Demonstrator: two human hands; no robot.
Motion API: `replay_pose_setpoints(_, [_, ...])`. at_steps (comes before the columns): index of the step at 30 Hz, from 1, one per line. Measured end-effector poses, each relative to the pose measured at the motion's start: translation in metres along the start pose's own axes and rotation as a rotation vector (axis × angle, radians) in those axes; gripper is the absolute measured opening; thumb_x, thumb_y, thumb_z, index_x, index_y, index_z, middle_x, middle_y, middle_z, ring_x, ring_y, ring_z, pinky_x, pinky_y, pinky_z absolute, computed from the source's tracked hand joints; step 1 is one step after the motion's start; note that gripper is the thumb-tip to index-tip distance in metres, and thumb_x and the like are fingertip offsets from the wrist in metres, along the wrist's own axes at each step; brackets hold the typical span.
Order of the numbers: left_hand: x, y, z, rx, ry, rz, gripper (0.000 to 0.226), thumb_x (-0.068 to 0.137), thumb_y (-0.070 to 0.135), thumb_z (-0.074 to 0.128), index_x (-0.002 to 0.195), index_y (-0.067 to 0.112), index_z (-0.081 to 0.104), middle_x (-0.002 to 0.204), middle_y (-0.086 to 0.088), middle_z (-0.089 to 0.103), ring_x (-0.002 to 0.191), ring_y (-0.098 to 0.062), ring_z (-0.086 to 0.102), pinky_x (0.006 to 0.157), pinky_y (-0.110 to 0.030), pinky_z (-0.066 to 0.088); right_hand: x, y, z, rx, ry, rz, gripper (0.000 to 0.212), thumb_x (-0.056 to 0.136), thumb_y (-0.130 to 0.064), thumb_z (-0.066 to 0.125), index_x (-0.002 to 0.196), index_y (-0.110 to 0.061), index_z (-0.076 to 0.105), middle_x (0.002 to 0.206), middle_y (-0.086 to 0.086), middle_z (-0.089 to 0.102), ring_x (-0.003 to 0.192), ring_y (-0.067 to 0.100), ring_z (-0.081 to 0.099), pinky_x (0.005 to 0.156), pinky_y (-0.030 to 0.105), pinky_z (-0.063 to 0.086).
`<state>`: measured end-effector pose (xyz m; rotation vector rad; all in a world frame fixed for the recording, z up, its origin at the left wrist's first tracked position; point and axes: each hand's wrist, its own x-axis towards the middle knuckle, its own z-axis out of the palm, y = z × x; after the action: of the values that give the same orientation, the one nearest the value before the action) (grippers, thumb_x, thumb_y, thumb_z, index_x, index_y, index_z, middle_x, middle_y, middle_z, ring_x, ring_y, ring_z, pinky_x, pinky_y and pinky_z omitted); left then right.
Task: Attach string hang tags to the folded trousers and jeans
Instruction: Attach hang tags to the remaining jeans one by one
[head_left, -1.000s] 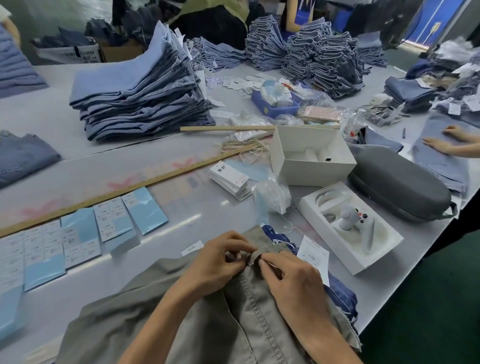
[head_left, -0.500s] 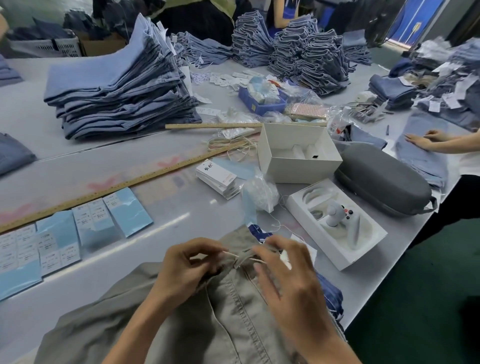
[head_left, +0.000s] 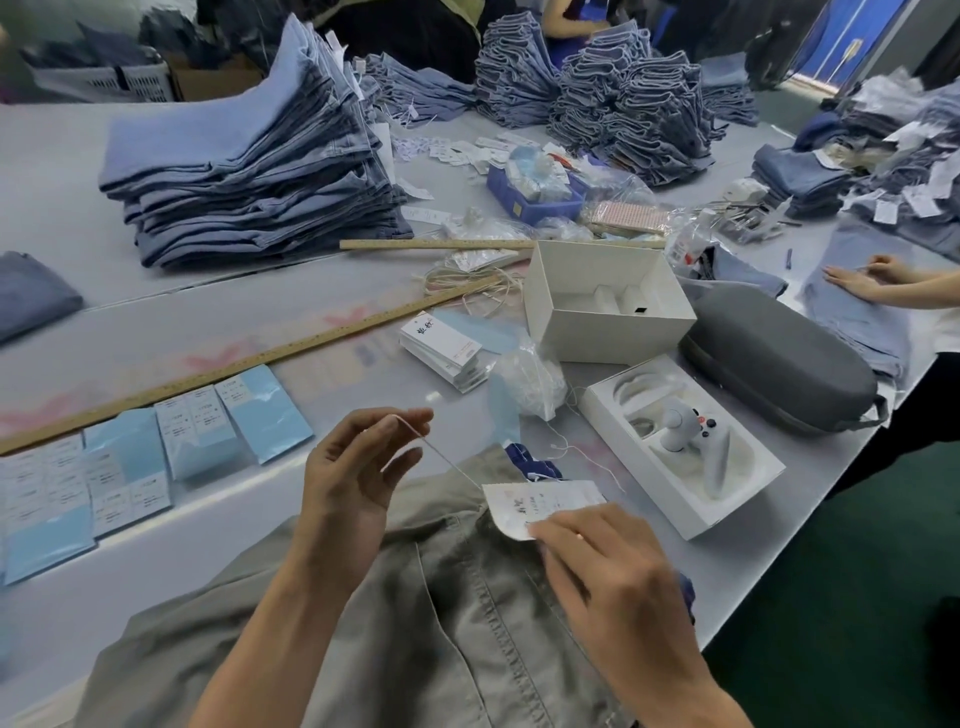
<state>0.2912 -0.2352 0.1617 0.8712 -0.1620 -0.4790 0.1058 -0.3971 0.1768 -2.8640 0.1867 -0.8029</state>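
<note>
Grey-green folded trousers (head_left: 457, 639) lie at the table's near edge, waistband away from me. My left hand (head_left: 358, 478) is raised above them and pinches the end of a thin white string (head_left: 441, 457) between thumb and forefinger. The string runs taut down to a white hang tag (head_left: 540, 501) at the waistband. My right hand (head_left: 613, 587) holds that tag by its lower edge with its fingertips. A pile of spare white hang tags (head_left: 441, 345) sits further back on the table.
Tall stacks of folded blue jeans (head_left: 249, 171) fill the far table. Light-blue label sheets (head_left: 197, 431) lie at left beside a long wooden ruler (head_left: 260, 358). An open white box (head_left: 602, 301), a controller tray (head_left: 680, 441) and a grey case (head_left: 779, 358) crowd the right. Another person's hands (head_left: 862, 275) work far right.
My left hand has lifted away from the waistband, drawing the string out taut. My right hand has shifted to hold the hang tag, which now lies face up at the waistband.
</note>
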Motion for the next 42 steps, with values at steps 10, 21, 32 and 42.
replay_pose_setpoints(10, [-0.003,0.009,0.018,-0.118,-0.155,0.013,0.008,0.083,0.014,0.073,0.090,0.013,0.076,0.085,-0.009,0.071,0.084,-0.020,0.068,0.084,-0.036,0.057,0.005,-0.016,0.016,0.233,-0.159,0.053,0.018,0.094,-0.024,0.069,0.111,-0.019,0.074,0.104,-0.010,0.069,0.095,0.007,0.065,0.082,0.027,0.057])
replay_pose_setpoints(21, [-0.003,0.003,0.016,-0.065,-0.175,0.034,0.029,0.080,0.026,0.085,0.105,0.013,0.079,0.107,-0.013,0.075,0.091,-0.017,0.069,0.075,-0.029,0.056,0.026,-0.025,0.034,0.129,-0.063,-0.101,0.011,0.089,-0.014,0.078,0.099,-0.011,0.077,0.092,0.002,0.068,0.085,0.023,0.065,0.068,0.038,0.055])
replay_pose_setpoints(32, [-0.006,0.003,0.017,0.117,-0.170,0.137,0.024,0.079,0.025,0.086,0.097,0.013,0.077,0.090,-0.016,0.075,0.071,-0.018,0.063,0.064,-0.023,0.050,0.034,-0.020,0.020,0.743,-0.062,0.439,0.016,0.092,-0.009,0.072,0.094,-0.025,0.070,0.089,-0.009,0.070,0.083,0.014,0.067,0.074,0.018,0.052])
replay_pose_setpoints(42, [-0.028,-0.015,0.031,0.857,-0.379,0.253,0.016,0.090,0.008,0.076,0.098,0.022,0.077,0.089,0.005,0.075,0.081,-0.020,0.071,0.068,-0.038,0.055,0.027,-0.017,0.014,1.179,-0.083,0.773,0.015,0.086,-0.021,0.076,0.101,-0.024,0.078,0.093,0.007,0.077,0.086,0.023,0.074,0.080,0.027,0.060])
